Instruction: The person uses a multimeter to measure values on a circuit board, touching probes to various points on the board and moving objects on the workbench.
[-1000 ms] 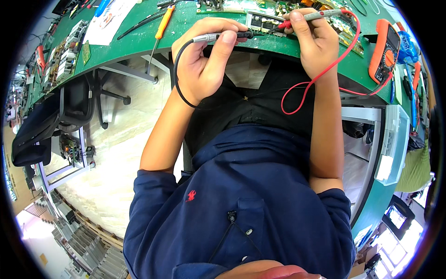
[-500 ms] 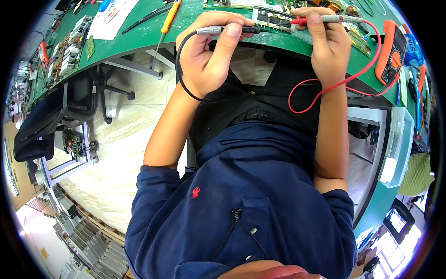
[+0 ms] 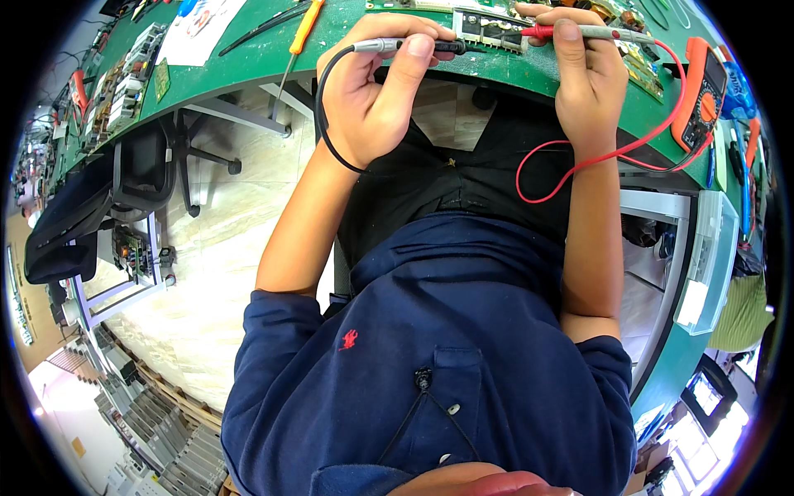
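Between my hands, at the bench's front edge, lies a small electronic module (image 3: 490, 31) with a pale frame, a dark middle and a row of metal pins. My left hand (image 3: 372, 103) is closed on a black test probe (image 3: 447, 47), whose tip points right at the module's near side. My right hand (image 3: 585, 83) pinches a red test probe (image 3: 542, 31), its tip pointing left at the module's right end. Whether either tip touches a pin is too small to tell. The red lead runs toward an orange multimeter (image 3: 699, 95) on the right.
On the green bench (image 3: 273, 58) lie an orange-handled screwdriver (image 3: 306, 26), black tweezers (image 3: 260, 30) and a white sheet (image 3: 198, 33). Circuit boards (image 3: 641, 70) stand behind and right of my hands. A clear plastic bin (image 3: 713, 256) sits at the right; an office chair (image 3: 145, 169) stands left.
The view has shifted very slightly. Both hands keep their probes at the module, and the black probe's tip sits slightly higher beside the pin row.
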`<state>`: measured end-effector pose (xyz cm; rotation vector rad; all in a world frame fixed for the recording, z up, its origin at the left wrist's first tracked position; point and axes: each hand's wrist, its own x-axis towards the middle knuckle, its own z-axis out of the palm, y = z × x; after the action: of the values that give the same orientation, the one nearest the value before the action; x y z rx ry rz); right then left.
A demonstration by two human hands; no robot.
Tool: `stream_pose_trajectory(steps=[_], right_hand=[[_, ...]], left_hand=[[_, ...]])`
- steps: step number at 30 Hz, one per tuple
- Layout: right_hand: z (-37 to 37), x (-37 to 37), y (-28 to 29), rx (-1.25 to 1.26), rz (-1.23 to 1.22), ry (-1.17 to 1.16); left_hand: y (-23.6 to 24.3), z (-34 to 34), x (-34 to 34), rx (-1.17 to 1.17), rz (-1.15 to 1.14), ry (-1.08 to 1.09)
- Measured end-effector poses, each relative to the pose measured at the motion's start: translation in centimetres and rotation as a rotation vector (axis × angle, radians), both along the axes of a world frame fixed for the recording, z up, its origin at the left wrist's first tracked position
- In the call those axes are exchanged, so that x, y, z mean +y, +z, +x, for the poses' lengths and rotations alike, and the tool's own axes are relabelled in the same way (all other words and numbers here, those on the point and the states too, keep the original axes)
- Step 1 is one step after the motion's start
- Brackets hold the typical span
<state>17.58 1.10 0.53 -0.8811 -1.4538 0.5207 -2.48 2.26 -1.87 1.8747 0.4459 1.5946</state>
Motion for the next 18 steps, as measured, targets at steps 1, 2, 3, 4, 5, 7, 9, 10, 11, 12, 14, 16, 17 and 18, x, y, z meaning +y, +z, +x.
stream_pose_trajectory(steps=[1, 2, 3, 4, 5, 7, 9, 10, 11, 12, 14, 16, 17, 18], right_hand=[[0.1, 0.0, 0.1, 0.006, -0.002, 0.02], [0.2, 0.1, 0.2, -0.011, -0.034, 0.016], [0.2, 0.1, 0.2, -0.029, -0.067, 0.013], [0.3, 0.2, 0.3, -0.046, -0.099, 0.011], [0.5, 0.2, 0.4, -0.088, -0.106, 0.009], [0.8, 0.4, 0.5, -0.172, -0.12, 0.003], [0.8, 0.5, 0.3, -0.109, -0.115, 0.024], [0.7, 0.6, 0.1, -0.076, -0.112, 0.036], [0.7, 0.7, -0.1, -0.038, -0.103, 0.055], [0.8, 0.9, -0.3, 0.001, -0.094, 0.074], [0.8, 0.9, -0.3, 0.06, -0.081, 0.081], [0.6, 0.6, 0.0, 0.106, -0.071, 0.057], [0.8, 0.7, -0.1, 0.106, -0.052, 0.054], [1.2, 0.8, -0.2, 0.105, -0.032, 0.052]], left_hand=[[0.1, 0.0, 0.0, -0.001, -0.001, 0.0], [0.1, 0.0, 0.0, -0.001, -0.001, 0.0], [0.0, 0.0, 0.0, 0.002, -0.004, 0.003], [0.0, -0.1, 0.1, 0.005, -0.007, 0.007], [-0.1, -0.1, 0.1, 0.008, -0.009, 0.012], [0.0, 0.0, 0.0, 0.011, -0.006, 0.014], [0.1, 0.0, -0.1, 0.019, -0.001, 0.017], [0.2, -0.1, -0.1, 0.026, 0.004, 0.02], [0.3, -0.1, -0.1, 0.033, 0.009, 0.023], [0.2, -0.1, 0.0, 0.023, 0.012, 0.023], [0.0, -0.2, 0.3, 0.0, 0.015, 0.023], [0.0, -0.2, 0.3, 0.008, 0.02, 0.031], [0.0, -0.2, 0.4, 0.012, 0.023, 0.035], [0.0, -0.3, 0.4, 0.005, 0.018, 0.035]])
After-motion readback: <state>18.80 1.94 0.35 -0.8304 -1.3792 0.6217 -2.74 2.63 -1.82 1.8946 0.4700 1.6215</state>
